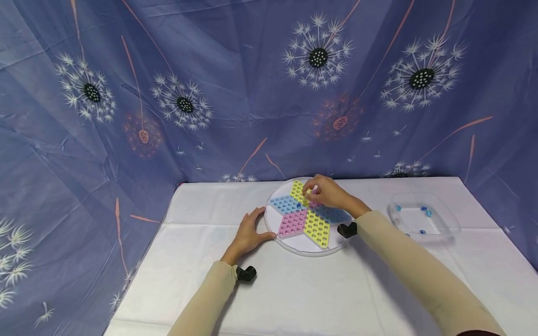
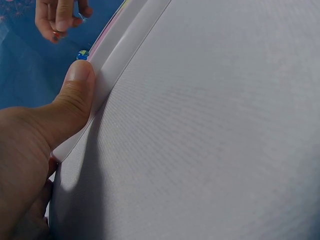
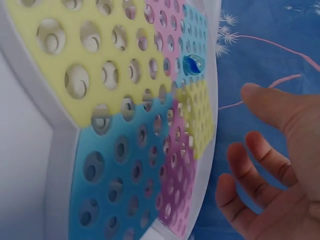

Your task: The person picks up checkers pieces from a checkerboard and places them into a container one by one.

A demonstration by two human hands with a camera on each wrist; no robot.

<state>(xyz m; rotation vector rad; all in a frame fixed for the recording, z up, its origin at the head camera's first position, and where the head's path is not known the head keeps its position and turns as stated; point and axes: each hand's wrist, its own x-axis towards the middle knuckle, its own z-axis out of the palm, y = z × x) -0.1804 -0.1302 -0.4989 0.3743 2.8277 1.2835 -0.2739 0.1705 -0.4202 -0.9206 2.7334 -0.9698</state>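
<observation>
A round white Chinese checkers board [image 1: 300, 243] with a yellow, pink and blue star full of holes lies on the table. My left hand [image 1: 248, 233] rests against its left rim, thumb and fingers spread along the edge; the thumb [image 2: 77, 87] lies straight on the rim. Above the far part of the star hovers my right hand [image 1: 325, 191]. In the right wrist view its thumb [image 3: 267, 102] stands apart from the loosely bent fingers, with nothing seen between them. One blue marble [image 3: 193, 65] sits in a hole of a blue section.
To the right of the board stands a clear plastic box [image 1: 451, 226] with several blue marbles [image 1: 428, 213] in it. A white cloth [image 1: 294, 294] covers the table, and a blue dandelion-print curtain [image 1: 252, 93] hangs behind.
</observation>
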